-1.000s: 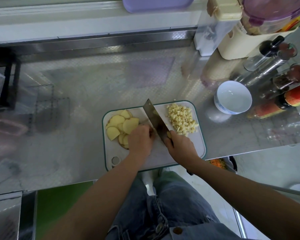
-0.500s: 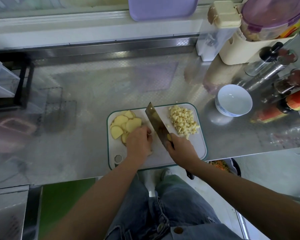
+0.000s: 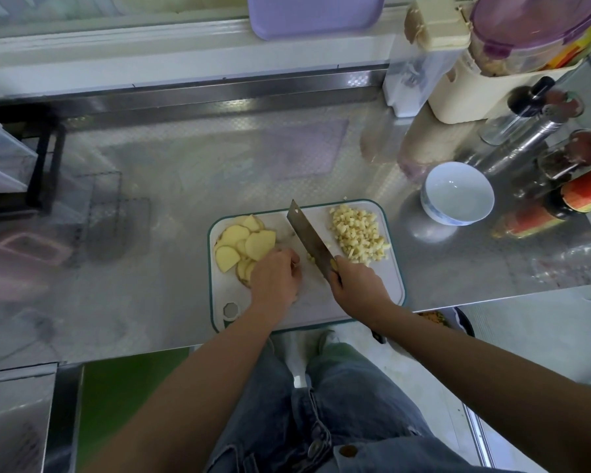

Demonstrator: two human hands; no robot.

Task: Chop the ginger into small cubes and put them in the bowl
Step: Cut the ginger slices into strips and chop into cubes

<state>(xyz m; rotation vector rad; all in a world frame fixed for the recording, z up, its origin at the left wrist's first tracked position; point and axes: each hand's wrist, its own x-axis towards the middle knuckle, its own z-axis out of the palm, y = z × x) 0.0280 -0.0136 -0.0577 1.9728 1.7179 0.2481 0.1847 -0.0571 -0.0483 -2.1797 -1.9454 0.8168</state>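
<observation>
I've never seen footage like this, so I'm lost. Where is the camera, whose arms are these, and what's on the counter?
No machine here: a person works with bare hands, and one camera worn on their head looks down. The right hand grips a cleaver. The left hand, fingers curled, rests beside the blade; what it steadies is hidden. On the cutting board lie ginger slices at left and a pile of small ginger cubes at right. An empty white bowl stands on the steel counter, right of the board.

No text, brand or number can be read anywhere; the red and orange label on the bottle (image 3: 585, 194) at the right edge is too blurred to be made out.
</observation>
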